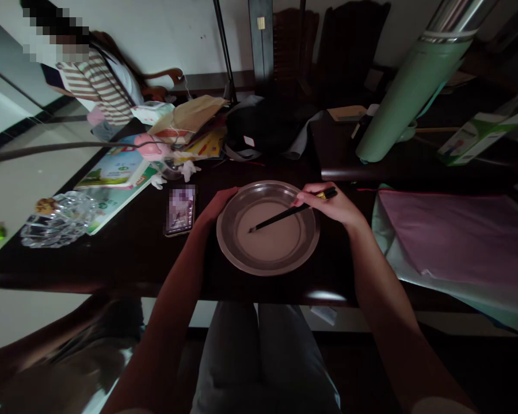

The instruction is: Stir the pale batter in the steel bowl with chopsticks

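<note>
A round, shallow metal dish [267, 267] stands on the dark table [125, 261] in front of me. My left hand [219, 206] is at its left rim, thumb along the edge, the other fingers hidden beside or below it. Black chopsticks [280, 217] with a gold band near the thick end are pinched in my right hand [328, 202] over the dish's right rim. Their tips point down and left over the middle of the dish; whether they touch the bottom I cannot tell. Left of my left hand lies a lit phone [181, 211].
A glass dish [60, 218], booklets [121, 192] and crumpled tissues [190, 171] are at left. Behind stand a black bag [267, 129] and a tall green flask [410, 103]. Purple cloth-like sheets [461, 236] lie at right. A person in a striped top [95, 83] sits at back left.
</note>
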A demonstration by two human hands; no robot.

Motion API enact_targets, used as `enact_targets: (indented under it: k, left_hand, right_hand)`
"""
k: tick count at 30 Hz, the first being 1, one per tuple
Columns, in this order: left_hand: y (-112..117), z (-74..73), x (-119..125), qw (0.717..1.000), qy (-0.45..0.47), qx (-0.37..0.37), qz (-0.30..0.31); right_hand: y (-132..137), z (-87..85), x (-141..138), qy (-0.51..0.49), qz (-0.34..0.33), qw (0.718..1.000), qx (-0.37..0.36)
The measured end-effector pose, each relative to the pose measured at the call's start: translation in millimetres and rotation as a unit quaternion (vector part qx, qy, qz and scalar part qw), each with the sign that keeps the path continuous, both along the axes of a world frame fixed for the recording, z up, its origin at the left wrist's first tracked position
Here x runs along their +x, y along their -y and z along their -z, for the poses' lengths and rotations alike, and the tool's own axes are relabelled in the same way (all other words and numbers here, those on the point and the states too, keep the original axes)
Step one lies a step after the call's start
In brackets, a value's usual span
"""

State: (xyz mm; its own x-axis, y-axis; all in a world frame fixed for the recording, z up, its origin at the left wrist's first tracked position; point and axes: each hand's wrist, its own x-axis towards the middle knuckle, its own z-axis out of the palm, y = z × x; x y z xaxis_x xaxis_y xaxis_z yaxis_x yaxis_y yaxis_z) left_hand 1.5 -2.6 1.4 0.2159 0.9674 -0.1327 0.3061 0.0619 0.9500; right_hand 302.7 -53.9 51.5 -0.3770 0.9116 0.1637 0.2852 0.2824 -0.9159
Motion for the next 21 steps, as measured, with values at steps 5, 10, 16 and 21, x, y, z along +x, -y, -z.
enact_targets:
  k: [5,10,16,21]
  left_hand:
    - [-2.0,-1.5,0.2,1.000,-0.020,0.008,0.003]
    - [-1.6,-0.3,-1.1,1.000,-0.016,0.015,0.004]
    - [-2.9,3.1,-3.2,1.000,-0.019,0.019,0.007]
    - [0.8,-2.8,1.5,1.000,0.010,-0.013,0.000]
  right_hand:
    - [1.4,-6.3,15.9,0.006,0.073,0.997,0.028]
    - [4.4,-7.5,7.4,-0.041,0.015,0.999,-0.003]
    - [0.7,2.6,-5.9,-0.080,0.004,0.997,0.019]
    - [-2.6,-1.6,17.3,-0.081,0.067,0.994,0.033]
